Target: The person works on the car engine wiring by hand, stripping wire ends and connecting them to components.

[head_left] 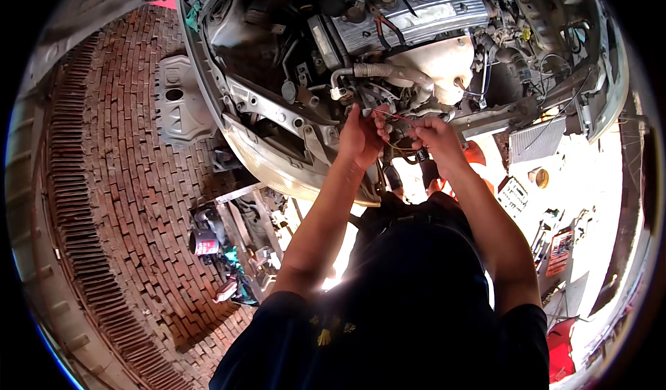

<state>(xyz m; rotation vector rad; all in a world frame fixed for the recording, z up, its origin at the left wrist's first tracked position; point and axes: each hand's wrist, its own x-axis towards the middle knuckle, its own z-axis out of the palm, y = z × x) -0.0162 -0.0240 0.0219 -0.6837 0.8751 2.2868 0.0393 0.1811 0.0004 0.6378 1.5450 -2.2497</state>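
Note:
Both my hands are at the front of an open engine bay, close to each other. A thin red strand, seemingly a wire [397, 116], runs between them. My right hand [437, 140] is closed in a pinch on its right end. My left hand [362, 139] has its thumb raised and its fingers curled by the strand's other end; what lies inside them is too small to make out. A thin yellowish wire [399, 146] curves just below the hands. Behind them sits the engine, with a silver valve cover [423, 19] and a pale heat shield [437, 64].
Pliers with dark and orange handles [386, 29] lie on the valve cover. A headlight [277, 161] borders my left forearm. On the left, a grey plastic cover [182, 102] leans by the brick surface [132, 140]. Below right are a radiator-like finned panel [535, 140] and scattered tools.

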